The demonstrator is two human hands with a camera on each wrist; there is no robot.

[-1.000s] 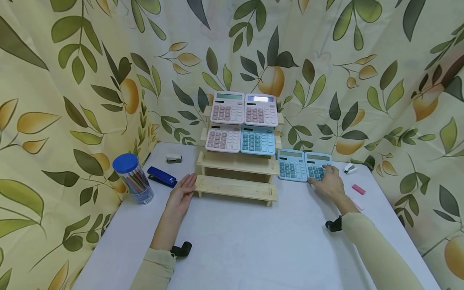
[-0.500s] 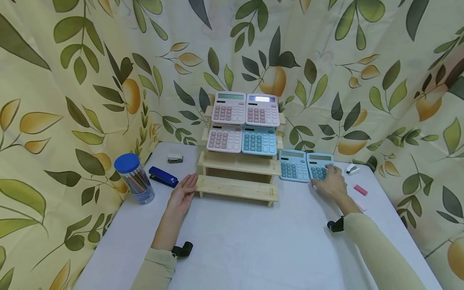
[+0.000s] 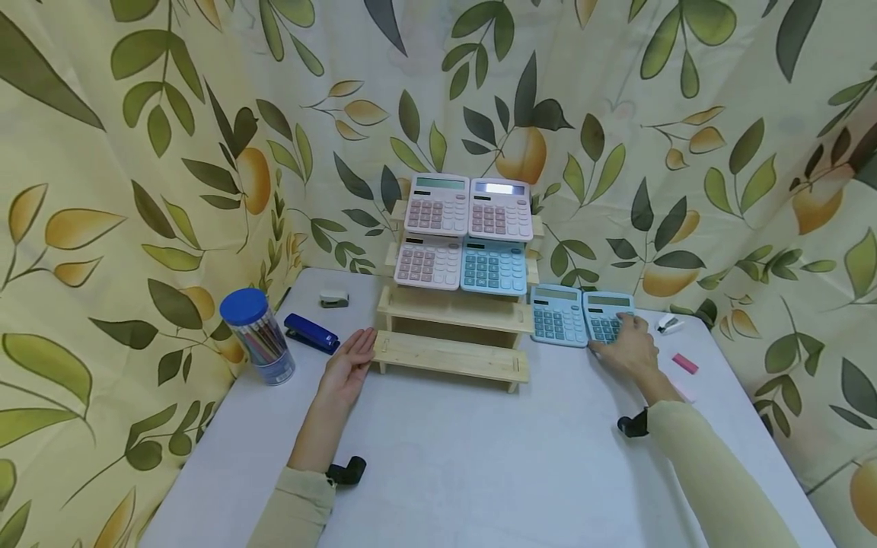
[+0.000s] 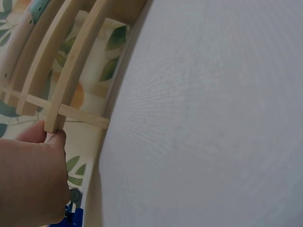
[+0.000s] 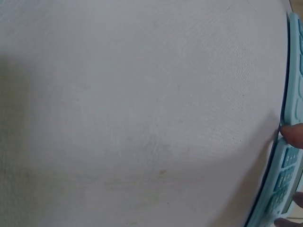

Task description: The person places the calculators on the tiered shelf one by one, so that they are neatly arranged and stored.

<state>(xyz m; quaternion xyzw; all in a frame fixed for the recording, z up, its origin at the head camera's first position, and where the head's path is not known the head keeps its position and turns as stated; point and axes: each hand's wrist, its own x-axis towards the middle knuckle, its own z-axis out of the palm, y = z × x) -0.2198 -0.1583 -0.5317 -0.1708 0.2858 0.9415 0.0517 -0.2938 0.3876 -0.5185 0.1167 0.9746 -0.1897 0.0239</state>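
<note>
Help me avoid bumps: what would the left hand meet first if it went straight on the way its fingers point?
Most likely the wooden rack: the left hand seems to touch the left end of the rack's lowest step, though depth there is hard to judge.

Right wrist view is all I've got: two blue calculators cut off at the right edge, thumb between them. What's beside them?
Observer: A wooden rack. In the head view it stands just left of the left blue calculator.
Operator: Anything on it?
Observer: Yes, four calculators on its upper tiers: three pink ones and a blue one.
Operator: Anyone touching it?
Observer: Yes, the left hand touches the left end of its lowest tier.
</note>
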